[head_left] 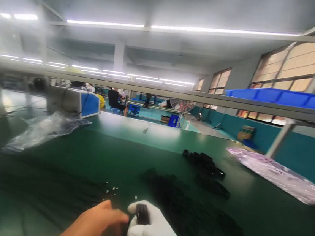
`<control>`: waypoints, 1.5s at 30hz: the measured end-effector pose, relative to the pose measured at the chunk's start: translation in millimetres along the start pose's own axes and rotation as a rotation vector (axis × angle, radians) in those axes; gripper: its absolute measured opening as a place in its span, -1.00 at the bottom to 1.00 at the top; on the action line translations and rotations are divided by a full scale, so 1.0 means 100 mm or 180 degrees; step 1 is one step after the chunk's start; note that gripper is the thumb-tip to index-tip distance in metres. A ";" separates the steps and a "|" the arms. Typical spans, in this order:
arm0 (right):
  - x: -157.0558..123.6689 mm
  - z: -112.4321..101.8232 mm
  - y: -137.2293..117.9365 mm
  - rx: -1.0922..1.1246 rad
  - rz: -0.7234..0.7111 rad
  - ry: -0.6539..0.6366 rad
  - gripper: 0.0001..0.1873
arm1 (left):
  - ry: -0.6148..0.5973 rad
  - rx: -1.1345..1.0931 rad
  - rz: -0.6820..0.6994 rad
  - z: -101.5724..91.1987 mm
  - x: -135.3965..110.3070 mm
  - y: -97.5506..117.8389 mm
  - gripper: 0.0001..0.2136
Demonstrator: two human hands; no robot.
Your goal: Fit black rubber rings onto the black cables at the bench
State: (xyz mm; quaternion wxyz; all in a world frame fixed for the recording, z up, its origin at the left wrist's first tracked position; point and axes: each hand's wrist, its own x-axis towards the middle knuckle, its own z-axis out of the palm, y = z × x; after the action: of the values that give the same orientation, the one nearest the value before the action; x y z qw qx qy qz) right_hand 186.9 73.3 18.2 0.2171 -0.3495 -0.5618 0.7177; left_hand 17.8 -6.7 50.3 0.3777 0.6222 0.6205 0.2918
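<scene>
My right hand (151,230), in a white glove, is closed around a small black bundle (142,213) that looks like coiled cable. Its lower part is hidden in the palm. Just left of it is my bare left hand (98,222), slightly blurred, with thumb and forefinger bent and apart. No object shows between those fingers, and the forefinger's tip comes close to the glove. Beyond the hands, several tiny white pieces (112,190) lie on the green tabletop (107,154). A dark heap of black cables (171,196) spreads to the right of my gloved hand.
More black bundles (205,164) lie farther back. Clear plastic bags (47,129) rest at left, near a blue-and-white machine (87,104); a pinkish plastic package (279,175) sits at right. A rail (160,91) crosses above the table, with a blue tray (286,98) on it. A person (116,99) sits far behind.
</scene>
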 end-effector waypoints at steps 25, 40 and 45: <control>-0.01 0.07 0.10 -0.0211 -0.0574 -0.0317 -0.61 | -0.0258 -0.0325 -0.0274 0.18 0.21 -0.28 -0.84; -0.05 -0.01 0.12 0.1046 -0.0483 -0.1314 -0.39 | 0.0674 -0.1922 0.0299 0.05 0.16 0.07 -0.74; 0.01 0.02 0.12 0.0539 -0.0142 -0.1055 -0.42 | 0.0718 0.0013 0.0887 0.15 0.15 0.03 -0.61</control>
State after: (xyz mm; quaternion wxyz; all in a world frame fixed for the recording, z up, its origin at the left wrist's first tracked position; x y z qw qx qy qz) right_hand 185.9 69.7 6.8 0.1661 -0.1944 -0.5352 0.8051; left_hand 32.7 7.1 42.6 0.2603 0.6662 0.5673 0.4080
